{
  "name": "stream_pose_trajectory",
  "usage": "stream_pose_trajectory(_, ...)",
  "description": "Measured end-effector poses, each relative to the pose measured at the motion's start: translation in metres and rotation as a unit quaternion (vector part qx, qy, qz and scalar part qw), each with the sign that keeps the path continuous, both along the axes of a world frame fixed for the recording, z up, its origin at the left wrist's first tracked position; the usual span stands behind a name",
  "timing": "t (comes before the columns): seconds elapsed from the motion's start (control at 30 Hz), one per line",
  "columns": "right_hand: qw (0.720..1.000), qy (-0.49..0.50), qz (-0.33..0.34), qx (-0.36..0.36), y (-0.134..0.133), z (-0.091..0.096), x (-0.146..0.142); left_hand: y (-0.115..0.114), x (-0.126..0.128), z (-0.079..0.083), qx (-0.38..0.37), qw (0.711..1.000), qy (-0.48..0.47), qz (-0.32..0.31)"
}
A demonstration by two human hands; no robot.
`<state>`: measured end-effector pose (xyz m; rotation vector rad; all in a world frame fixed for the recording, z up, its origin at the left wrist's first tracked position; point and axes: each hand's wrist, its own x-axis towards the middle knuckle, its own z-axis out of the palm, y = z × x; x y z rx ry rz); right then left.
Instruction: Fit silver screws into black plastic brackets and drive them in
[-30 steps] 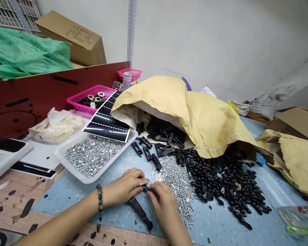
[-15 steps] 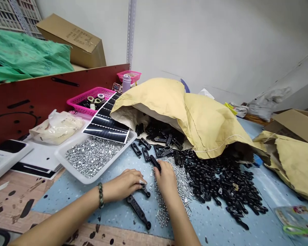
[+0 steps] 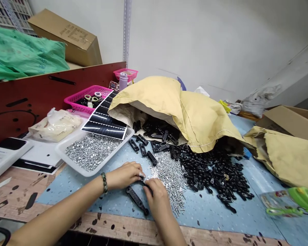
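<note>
Between left hand (image 3: 125,175) and right hand (image 3: 157,197), a black piece (image 3: 145,183), largely covered (too small to identify)

A small assembly workshop: on the blue speckled desk (image 3: 215,218), a tan paper sack (image 3: 190,112) spills black plastic parts (image 3: 215,171); left of it stands a white tray of silver nuts (image 3: 92,153).

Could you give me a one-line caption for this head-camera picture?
Left hand and right hand meet by a bracket, next to screws, a tray of nuts and a sack.
</note>
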<state>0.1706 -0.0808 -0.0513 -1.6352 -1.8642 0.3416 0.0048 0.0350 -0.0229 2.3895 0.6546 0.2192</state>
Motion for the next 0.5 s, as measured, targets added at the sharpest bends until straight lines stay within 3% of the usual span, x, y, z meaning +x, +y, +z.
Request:
stream_pose_trajectory(0.1, 1.000, -0.004, -0.023, 0.000, 0.003, -0.004, -0.003, 0.002, 0.001, -0.002, 0.001, 1.000, -0.001, -0.006)
stream_pose_trajectory(0.33, 0.998, 0.046, -0.041, 0.011, -0.002, 0.011, -0.005, 0.006, 0.000, 0.005, -0.014, 0.999, -0.027, -0.039)
stream_pose_trajectory(0.5, 0.998, 0.011, -0.067, 0.014, -0.001, 0.006, -0.011, 0.013, 0.002, 0.001, -0.021, 0.998, -0.034, -0.048)
